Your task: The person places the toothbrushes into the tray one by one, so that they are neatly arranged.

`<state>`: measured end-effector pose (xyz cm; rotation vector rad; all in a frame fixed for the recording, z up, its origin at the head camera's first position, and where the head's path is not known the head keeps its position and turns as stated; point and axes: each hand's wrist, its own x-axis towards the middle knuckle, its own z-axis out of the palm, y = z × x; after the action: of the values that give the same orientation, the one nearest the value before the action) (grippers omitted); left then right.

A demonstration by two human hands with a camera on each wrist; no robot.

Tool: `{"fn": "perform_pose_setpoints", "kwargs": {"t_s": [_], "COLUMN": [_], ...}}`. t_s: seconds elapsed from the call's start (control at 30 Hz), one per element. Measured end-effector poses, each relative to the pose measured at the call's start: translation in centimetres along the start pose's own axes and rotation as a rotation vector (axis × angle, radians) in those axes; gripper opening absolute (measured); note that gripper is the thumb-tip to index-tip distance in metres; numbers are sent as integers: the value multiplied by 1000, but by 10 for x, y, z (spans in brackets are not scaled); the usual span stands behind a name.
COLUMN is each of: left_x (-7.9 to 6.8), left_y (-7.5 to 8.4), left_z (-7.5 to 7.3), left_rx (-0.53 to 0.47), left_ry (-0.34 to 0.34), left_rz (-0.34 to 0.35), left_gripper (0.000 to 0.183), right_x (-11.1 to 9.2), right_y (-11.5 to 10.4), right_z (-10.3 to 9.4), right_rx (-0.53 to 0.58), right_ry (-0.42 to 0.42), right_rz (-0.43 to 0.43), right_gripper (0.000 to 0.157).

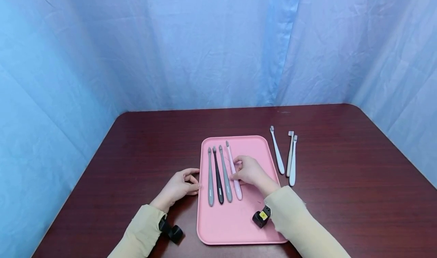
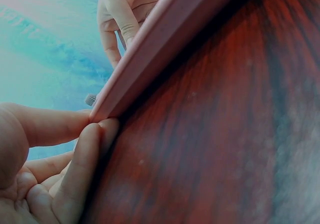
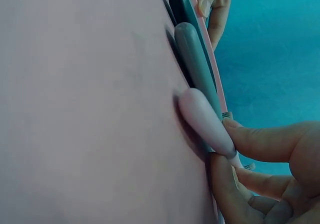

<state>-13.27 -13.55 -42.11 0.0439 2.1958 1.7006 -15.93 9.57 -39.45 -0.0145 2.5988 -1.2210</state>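
On the pink tray (image 1: pixel 225 227), a light pink toothbrush (image 1: pixel 238 189) is pinched between the thumb and fingers of my right hand (image 1: pixel 250 170). Left of it lie a grey toothbrush (image 1: pixel 226 180), a black toothbrush (image 1: pixel 218 178) and another grey toothbrush (image 1: pixel 210 178), roughly side by side with bristle heads at the far end. My left hand (image 1: pixel 179 185) pinches the tray's left rim (image 2: pixel 135 64) between thumb and fingers. In the right wrist view, the pink handle (image 3: pixel 205 119) sits at my right fingertips, beside the grey handle (image 3: pixel 195 59).
Right of the tray, a white toothbrush (image 1: pixel 278 153) lies on the dark wooden table (image 1: pixel 341 174). Beside it are a cream toothbrush (image 1: pixel 290 155) and another white toothbrush (image 1: pixel 293 167), close together. Blue curtains (image 1: pixel 211 53) surround the table's back and sides.
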Motion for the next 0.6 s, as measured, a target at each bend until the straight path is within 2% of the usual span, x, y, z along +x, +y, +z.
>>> {"fn": "perform_pose_setpoints", "kwargs": {"t_s": [0.6], "left_x": [-1], "left_y": [2], "left_z": [0], "left_rx": [6], "left_ry": [0], "left_rz": [-8], "left_gripper": [54], "right_x": [0], "right_y": [-5], "right_z": [2], "right_rx": [-113], "right_ry": [15], "right_rz": [-29], "right_gripper": [47]}}
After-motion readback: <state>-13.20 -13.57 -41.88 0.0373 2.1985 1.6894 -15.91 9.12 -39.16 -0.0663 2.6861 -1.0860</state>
